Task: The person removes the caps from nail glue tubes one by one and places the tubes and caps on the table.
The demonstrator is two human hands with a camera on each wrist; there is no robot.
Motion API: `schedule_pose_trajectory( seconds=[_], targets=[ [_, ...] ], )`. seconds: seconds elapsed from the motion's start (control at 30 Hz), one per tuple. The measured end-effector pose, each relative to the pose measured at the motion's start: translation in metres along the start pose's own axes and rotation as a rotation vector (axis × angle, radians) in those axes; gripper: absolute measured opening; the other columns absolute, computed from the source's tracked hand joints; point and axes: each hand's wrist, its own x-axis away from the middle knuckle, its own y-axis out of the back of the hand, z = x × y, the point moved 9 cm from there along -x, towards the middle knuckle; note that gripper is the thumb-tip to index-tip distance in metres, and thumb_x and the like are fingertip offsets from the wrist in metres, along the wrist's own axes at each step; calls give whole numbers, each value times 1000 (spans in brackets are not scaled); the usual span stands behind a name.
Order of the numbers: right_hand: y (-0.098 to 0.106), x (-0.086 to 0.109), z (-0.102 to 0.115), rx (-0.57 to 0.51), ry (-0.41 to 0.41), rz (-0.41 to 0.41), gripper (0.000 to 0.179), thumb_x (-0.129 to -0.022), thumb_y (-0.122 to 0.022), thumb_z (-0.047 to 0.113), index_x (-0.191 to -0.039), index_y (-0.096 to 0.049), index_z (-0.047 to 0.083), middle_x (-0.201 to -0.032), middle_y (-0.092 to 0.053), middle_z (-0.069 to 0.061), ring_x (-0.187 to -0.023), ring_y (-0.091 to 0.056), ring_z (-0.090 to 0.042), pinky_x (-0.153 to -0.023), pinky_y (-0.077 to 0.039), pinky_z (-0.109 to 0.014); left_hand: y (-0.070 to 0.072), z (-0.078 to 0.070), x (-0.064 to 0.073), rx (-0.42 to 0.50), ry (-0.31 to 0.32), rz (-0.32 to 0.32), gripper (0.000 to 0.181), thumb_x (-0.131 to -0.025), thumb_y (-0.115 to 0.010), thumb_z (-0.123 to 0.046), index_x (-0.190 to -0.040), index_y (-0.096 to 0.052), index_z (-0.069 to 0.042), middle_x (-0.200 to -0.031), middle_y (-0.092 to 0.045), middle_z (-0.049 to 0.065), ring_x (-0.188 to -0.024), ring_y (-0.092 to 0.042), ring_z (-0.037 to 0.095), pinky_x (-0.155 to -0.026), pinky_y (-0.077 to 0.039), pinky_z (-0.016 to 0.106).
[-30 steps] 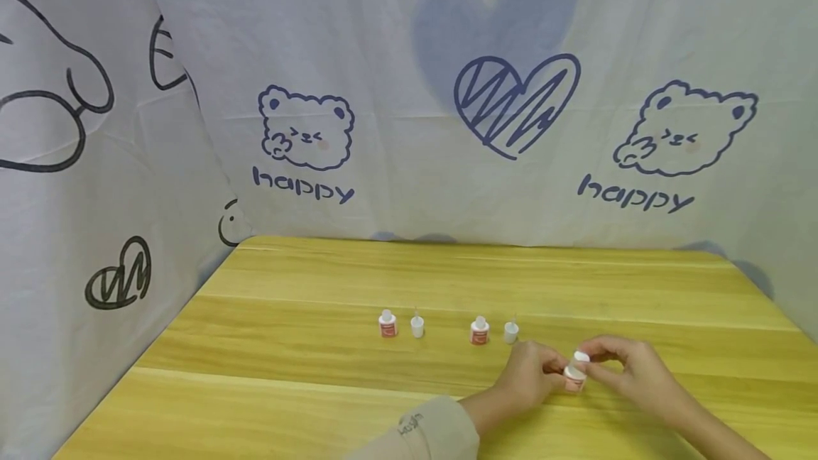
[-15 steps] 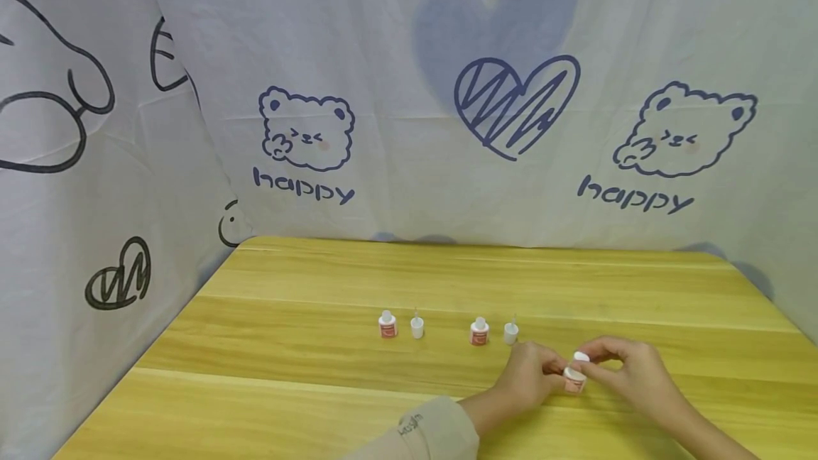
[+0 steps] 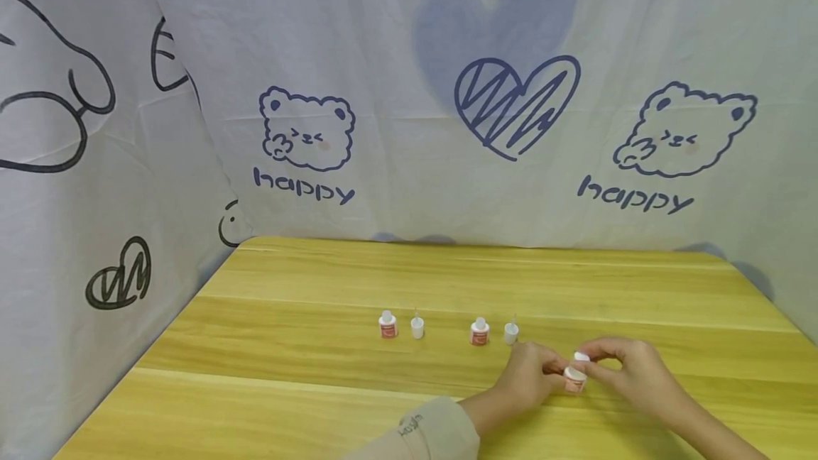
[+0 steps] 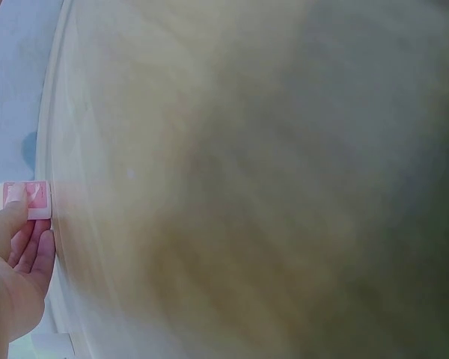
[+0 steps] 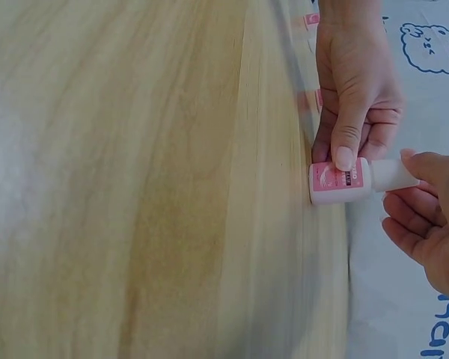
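A small white bottle with a pink label (image 3: 574, 384) stands on the table at the right in the head view. My left hand (image 3: 525, 377) grips its body, thumb over the label in the right wrist view. The bottle's white cap (image 5: 394, 175) is pinched between the thumb and fingers of my right hand (image 3: 634, 373). From the left wrist view, only the labelled lower part of the bottle (image 4: 39, 200) shows clearly beside my left fingers.
Two similar bottles, one at left (image 3: 388, 326) and one nearer (image 3: 479, 333), stand on the wooden table (image 3: 255, 346). Beside each is an upturned white cap, the left cap (image 3: 417, 328) and the right cap (image 3: 510, 333), with thin stems upward. A printed curtain (image 3: 396, 183) hangs behind.
Both hands and the bottle stay in nearly the same place. The white cap between my right fingers sits a touch lower, with a slight shift of the fingertips.
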Motion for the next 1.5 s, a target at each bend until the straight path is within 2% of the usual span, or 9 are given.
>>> schedule_pose_trajectory(
  seconds=[0.17, 0.4, 0.47, 0.6, 0.7, 0.8, 1.0, 1.27, 1.5],
  targets=[
    [0, -1, 0, -5, 24, 26, 11, -71, -76, 3, -80, -72, 8, -82, -72, -8, -78, -58, 10, -63, -55, -22, 0, 0, 0, -9, -8, -1, 11, -77, -73, -6, -88, -74, -3, -83, -74, 3, -70, -61, -8, -59, -44, 2],
    [-2, -2, 2, -28, 80, 83, 11, -76, -74, 7, -86, -72, 3, -84, -72, -8, -78, -61, 6, -66, -53, -17, -1, 2, 0, -5, 24, -1, 13, -75, -73, -7, -87, -73, -3, -82, -74, 3, -70, -63, -6, -60, -45, 4],
    [-4, -3, 0, -42, 72, 111, 13, -77, -73, 9, -88, -71, 2, -86, -72, -8, -79, -63, 3, -67, -53, -19, -1, 2, 0, -7, 32, -3, 13, -75, -73, -7, -88, -73, -3, -82, -74, 3, -70, -63, -5, -60, -46, 4],
    [-6, -3, -3, -55, 19, 148, 15, -79, -72, 12, -91, -71, 3, -90, -72, -9, -81, -63, 1, -69, -56, -31, 0, 2, 0, -7, 29, -10, 12, -76, -73, -6, -87, -73, -3, -82, -74, 3, -69, -62, -5, -60, -45, 4],
    [-6, -4, -6, -43, -30, 138, 14, -79, -73, 12, -91, -71, 5, -89, -72, -7, -79, -60, 6, -67, -56, -32, 1, 1, 0, 3, 5, -15, 11, -76, -73, -4, -87, -73, -2, -81, -74, 4, -67, -60, -6, -59, -44, 4],
    [-4, -4, -7, -24, -62, 105, 10, -77, -75, 12, -86, -71, 9, -83, -72, -2, -74, -56, 10, -61, -53, -24, 2, -1, 1, 1, -18, -17, 10, -76, -73, -3, -86, -73, -1, -80, -74, 6, -66, -60, -6, -58, -44, 3],
    [3, -3, -8, 15, -99, 19, 8, -72, -78, 13, -76, -72, 16, -69, -69, 8, -64, -55, 9, -56, -49, -18, 2, -3, 1, -4, -13, -15, 11, -76, -73, -4, -87, -73, -1, -81, -74, 5, -67, -61, -5, -58, -44, 4],
    [3, -4, -9, 47, -115, 41, 6, -74, -77, 16, -76, -72, 17, -70, -70, 7, -65, -57, 8, -60, -52, -21, 1, 0, 0, 13, 35, -15, 12, -76, -74, -6, -87, -73, -3, -80, -74, 4, -68, -63, -4, -59, -45, 5],
    [2, -3, -9, 30, -116, 68, 6, -75, -77, 16, -79, -73, 14, -74, -72, 2, -67, -60, 6, -61, -53, -23, 1, 0, 0, 26, 35, -24, 12, -73, -75, -6, -85, -74, -2, -80, -74, 4, -66, -61, -6, -59, -46, 5]
  ],
)
